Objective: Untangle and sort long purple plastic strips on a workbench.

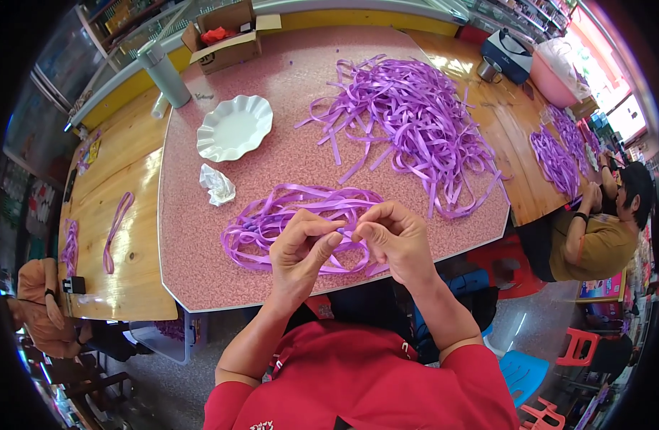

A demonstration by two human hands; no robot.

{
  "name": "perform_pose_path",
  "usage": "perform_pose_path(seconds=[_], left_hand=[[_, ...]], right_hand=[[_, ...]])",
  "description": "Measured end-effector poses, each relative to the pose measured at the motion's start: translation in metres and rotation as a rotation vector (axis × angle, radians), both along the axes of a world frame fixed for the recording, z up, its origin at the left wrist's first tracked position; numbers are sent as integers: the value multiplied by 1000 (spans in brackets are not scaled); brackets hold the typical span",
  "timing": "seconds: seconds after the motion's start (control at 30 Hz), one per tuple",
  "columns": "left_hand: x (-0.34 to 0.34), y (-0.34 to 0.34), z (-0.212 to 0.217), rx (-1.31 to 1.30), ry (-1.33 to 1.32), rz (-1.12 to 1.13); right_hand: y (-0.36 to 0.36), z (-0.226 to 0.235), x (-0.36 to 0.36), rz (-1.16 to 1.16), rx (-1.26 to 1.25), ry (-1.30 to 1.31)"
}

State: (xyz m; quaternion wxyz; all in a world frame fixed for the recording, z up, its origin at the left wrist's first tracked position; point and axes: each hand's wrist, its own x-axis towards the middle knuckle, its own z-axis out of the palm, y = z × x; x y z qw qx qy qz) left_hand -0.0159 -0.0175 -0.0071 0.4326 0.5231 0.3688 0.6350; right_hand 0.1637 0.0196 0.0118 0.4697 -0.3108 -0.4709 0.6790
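Ribbons [233, 247] looped on the pink table [190, 251], beneath both hands.

A small purple bit [342, 230] is pinched at the thumb and forefinger tips of the left hand [301, 249]; the right hand [397, 240] is held just beside it, thumb and forefinger drawn together, but whether anything is gripped there cannot be told. The ribbons are spread near the front edge, partly hidden by the hands. A larger purple pile [419, 107] is heaped farther back, to the right. A white bowl [235, 129] and a crumpled tissue [217, 185] are set to the left, with a flask [163, 75] and an open box [229, 54] behind.
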Motion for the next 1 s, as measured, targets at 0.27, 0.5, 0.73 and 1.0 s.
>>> perform_pose_path(seconds=[0.27,0.5,0.73,1.0], left_hand=[[7,1,-9,-123,-84,-14],[14,-1,-14,-163,-205,-54],[21,-4,-11,-44,-129,-66],[12,-6,-9,104,264,100]], right_hand=[[7,-6,1,18,-191,187],[10,-9,-2,-69,-110,127],[8,-15,-11,-119,-74,118],[2,-10,-17,-71,-45,68]])
